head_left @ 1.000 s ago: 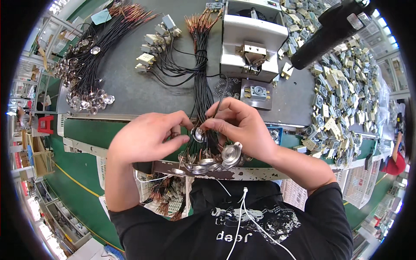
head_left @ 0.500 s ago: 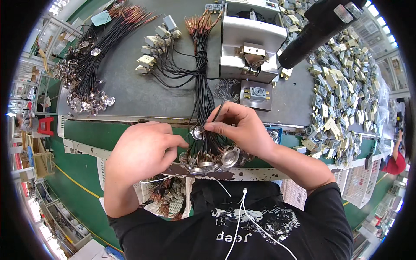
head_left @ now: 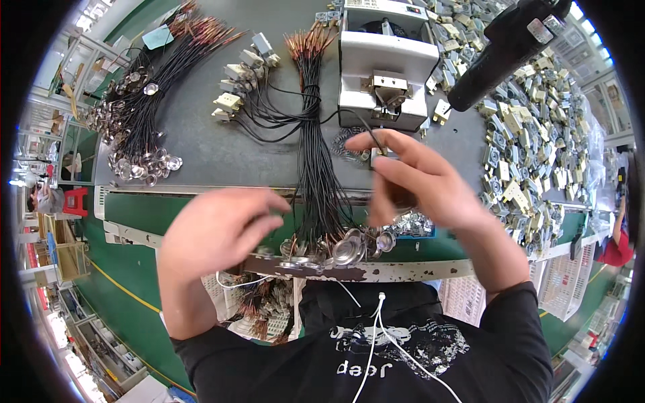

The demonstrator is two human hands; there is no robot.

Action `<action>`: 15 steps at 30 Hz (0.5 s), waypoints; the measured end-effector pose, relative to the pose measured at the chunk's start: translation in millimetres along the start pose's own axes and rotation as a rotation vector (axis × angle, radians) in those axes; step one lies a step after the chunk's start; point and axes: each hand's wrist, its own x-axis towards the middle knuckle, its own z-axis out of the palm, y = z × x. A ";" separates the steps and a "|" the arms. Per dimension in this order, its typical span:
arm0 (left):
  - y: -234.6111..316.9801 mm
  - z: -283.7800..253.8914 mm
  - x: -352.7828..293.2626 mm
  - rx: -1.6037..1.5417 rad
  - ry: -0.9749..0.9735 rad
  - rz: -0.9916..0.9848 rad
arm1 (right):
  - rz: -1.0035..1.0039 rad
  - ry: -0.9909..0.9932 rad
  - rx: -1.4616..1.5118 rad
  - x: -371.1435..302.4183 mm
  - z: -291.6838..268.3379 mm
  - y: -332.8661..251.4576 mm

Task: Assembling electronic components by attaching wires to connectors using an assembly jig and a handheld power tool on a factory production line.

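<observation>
A long bundle of black wires [head_left: 316,168] lies across the table edge, with round metal caps [head_left: 347,248] at its near end and copper-coloured tips [head_left: 310,41] at its far end. My right hand [head_left: 430,178], to the right of the bundle, pinches a single black wire [head_left: 363,121] between thumb and forefinger; this wire curves out of the bundle. The hand hides most of the small metal block behind it. Left of the bundle is my left hand [head_left: 225,228], blurred, its thumb and forefinger apart with nothing visible between them.
A white-and-grey bench machine [head_left: 390,57] stands behind my right hand. Grey-and-cream connectors [head_left: 228,102] hang from wires left of the bundle; many more are heaped at right [head_left: 517,127]. Another wire bundle [head_left: 161,84] lies at left. A black cylindrical tool [head_left: 490,64] overhangs the right side.
My right hand has moved up and right from the metal caps, drawing a wire out of the bundle towards the machine. My left hand has shifted slightly left, away from the bundle.
</observation>
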 end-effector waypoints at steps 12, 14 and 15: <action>11.8 21.7 129.5 -0.096 0.342 0.441 | 0.286 -0.267 -0.273 -27.1 -93.5 12.8; 20.3 34.5 145.3 -0.098 0.346 0.475 | 0.326 -0.242 -0.295 -30.5 -95.9 33.6; 21.0 39.7 149.6 -0.102 0.337 0.479 | 0.365 -0.204 -0.386 -31.0 -86.5 37.5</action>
